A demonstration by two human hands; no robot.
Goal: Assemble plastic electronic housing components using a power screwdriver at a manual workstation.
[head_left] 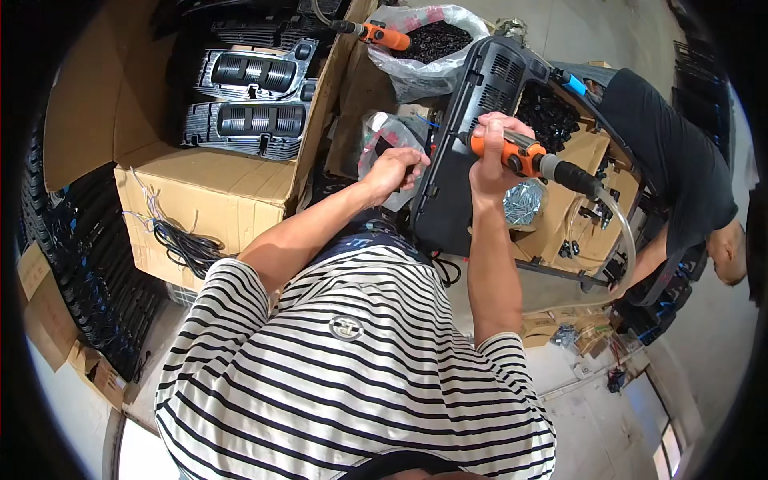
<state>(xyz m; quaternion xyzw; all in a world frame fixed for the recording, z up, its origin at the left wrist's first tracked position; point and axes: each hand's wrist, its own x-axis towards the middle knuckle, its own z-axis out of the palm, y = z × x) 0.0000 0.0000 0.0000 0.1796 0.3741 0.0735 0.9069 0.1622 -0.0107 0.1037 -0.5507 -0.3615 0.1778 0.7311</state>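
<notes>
My right hand (491, 174) is wrapped round an orange power screwdriver (524, 158). A clear hose (626, 226) runs from its black rear end. The tool's front end points left, over a long black plastic panel (450, 186) with vent slots toward its far end. My left hand (390, 174) is closed, fingertips pinched together, just beside the panel's left edge. Whatever is between those fingertips, if anything, is too small to make out. Under and beyond the left hand lies a clear plastic bag (382, 124), its contents mostly hidden.
On the left, an open cardboard box (210, 176) holds stacked black panels (260, 120). Ahead, another orange screwdriver (386, 37) hangs by a sack of small black parts (438, 42). Silver screws (523, 202) lie right of my panel. A co-worker (668, 144) bends over the bench's right side.
</notes>
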